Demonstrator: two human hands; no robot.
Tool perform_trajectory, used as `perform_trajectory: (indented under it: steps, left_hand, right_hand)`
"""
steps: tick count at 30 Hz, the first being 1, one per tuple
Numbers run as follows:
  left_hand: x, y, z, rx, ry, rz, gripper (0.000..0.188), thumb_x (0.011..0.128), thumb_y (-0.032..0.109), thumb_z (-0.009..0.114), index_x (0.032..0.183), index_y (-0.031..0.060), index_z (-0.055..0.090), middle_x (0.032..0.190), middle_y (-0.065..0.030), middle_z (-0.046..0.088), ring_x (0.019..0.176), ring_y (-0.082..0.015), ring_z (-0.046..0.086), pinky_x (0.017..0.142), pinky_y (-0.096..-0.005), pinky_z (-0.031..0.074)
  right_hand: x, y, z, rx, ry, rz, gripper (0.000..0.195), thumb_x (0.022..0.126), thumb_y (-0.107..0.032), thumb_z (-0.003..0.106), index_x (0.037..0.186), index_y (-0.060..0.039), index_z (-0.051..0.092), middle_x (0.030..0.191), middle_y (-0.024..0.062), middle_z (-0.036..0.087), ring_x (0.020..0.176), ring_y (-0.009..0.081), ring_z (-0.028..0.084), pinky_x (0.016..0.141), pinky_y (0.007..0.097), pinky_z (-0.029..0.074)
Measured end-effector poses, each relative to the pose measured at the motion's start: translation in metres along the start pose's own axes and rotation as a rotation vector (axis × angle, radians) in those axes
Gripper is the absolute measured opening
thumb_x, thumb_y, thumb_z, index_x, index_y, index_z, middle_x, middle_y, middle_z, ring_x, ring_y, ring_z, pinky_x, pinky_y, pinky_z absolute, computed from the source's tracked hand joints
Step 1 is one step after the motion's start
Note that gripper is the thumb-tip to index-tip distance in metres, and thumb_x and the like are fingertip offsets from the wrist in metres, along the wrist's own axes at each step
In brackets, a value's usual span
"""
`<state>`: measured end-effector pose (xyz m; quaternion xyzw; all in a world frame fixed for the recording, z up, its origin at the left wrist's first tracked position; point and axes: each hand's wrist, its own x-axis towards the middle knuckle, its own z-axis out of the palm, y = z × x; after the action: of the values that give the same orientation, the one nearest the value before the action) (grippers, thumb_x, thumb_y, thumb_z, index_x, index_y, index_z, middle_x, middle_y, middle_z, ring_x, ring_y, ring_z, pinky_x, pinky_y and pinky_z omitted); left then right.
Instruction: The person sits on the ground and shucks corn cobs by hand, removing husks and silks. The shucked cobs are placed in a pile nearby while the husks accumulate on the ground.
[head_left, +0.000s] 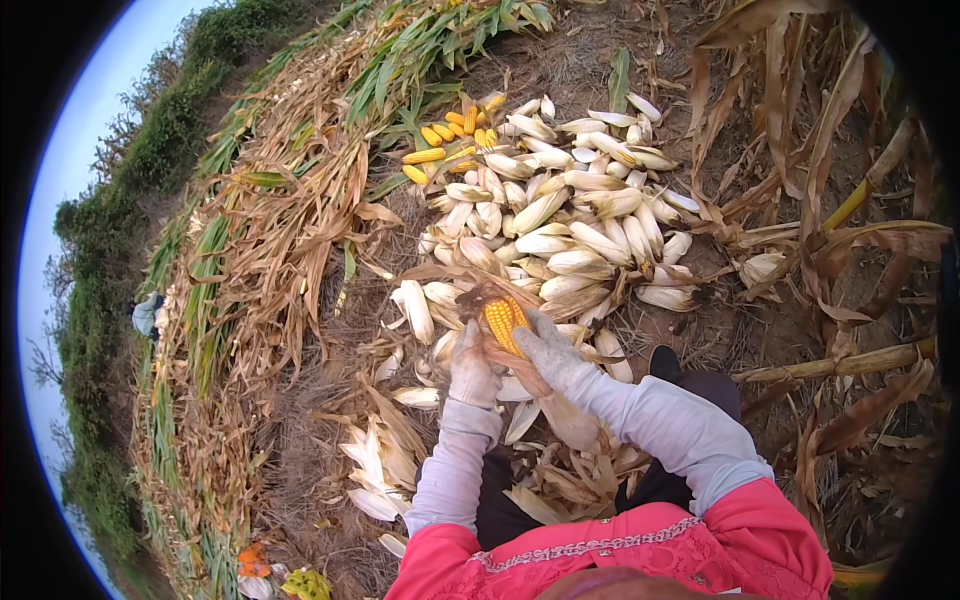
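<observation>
Between my two gloved hands is an ear of corn (504, 322) with its yellow kernels bared and dry husk folded back around it. My left hand (475, 364) grips the ear and its husk from the left. From the right, my right hand (551, 351) closes on the husk beside the kernels. Just beyond the hands lies a heap of corn ears in pale husks (570, 217). Several husked yellow ears (424, 156) rest at the heap's far left edge. Loose stripped husks (382, 465) lie on the ground near my left forearm and between my legs.
Cut corn stalks (277, 225) with dry and green leaves form a long row at left. Dry corn plants (825, 225) and a thick stalk (840, 366) are at right. Another person (146, 315) is far off at left. Orange and yellow bags (306, 583) lie at lower left.
</observation>
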<state>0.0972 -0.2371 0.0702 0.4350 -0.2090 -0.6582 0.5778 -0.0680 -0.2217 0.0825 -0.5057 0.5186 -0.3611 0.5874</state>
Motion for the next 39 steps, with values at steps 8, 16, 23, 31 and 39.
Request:
perform_trajectory:
  steps: [8,16,23,31,39]
  left_hand:
    - [0.016,-0.024,-0.031,0.008,0.047,-0.042,0.031,0.106,0.032,0.052,0.116,0.0029,0.059,0.096,-0.0062,0.062,0.086,-0.0163,0.063,0.072,-0.0292,0.053]
    - [0.011,-0.023,-0.027,0.008,0.061,-0.041,0.028,0.105,0.029,0.054,0.116,0.0041,0.059,0.094,-0.0052,0.062,0.081,-0.0151,0.062,0.067,-0.0270,0.052]
    - [0.015,-0.030,-0.032,0.118,-0.037,0.032,0.028,0.105,0.027,0.054,0.119,0.0040,0.058,0.097,-0.0055,0.063,0.082,-0.0161,0.063,0.068,-0.0281,0.053]
    - [0.021,-0.032,-0.041,-0.064,-0.035,-0.113,0.029,0.105,0.025,0.054,0.123,0.0030,0.056,0.101,-0.0083,0.064,0.088,-0.0183,0.066,0.072,-0.0299,0.055]
    - [0.020,-0.032,-0.042,-0.080,-0.002,-0.097,0.028,0.104,0.025,0.056,0.122,0.0037,0.057,0.100,-0.0072,0.064,0.086,-0.0177,0.065,0.072,-0.0301,0.055]
  right_hand:
    - [-0.002,-0.006,0.009,0.055,-0.010,0.021,0.077,0.090,-0.042,0.065,0.147,0.0008,0.038,0.139,0.0249,0.051,0.129,0.0368,0.051,0.106,0.0402,0.042]
    - [-0.007,-0.020,0.007,0.523,-0.103,0.094,0.060,0.093,-0.014,0.065,0.143,0.0002,0.037,0.126,0.0205,0.059,0.112,0.0317,0.062,0.093,0.0408,0.053]
    - [-0.009,-0.021,0.002,0.643,-0.132,0.142,0.070,0.089,-0.026,0.072,0.143,0.0041,0.040,0.133,0.0157,0.055,0.121,0.0224,0.053,0.104,0.0321,0.043]
    - [-0.002,-0.006,0.009,0.679,-0.107,0.113,0.059,0.089,-0.019,0.071,0.137,0.0030,0.046,0.125,0.0120,0.061,0.114,0.0200,0.057,0.099,0.0313,0.047]
    - [0.000,0.000,0.013,0.772,-0.135,0.101,0.053,0.090,-0.019,0.070,0.134,0.0031,0.048,0.121,0.0114,0.062,0.111,0.0196,0.059,0.097,0.0305,0.048]
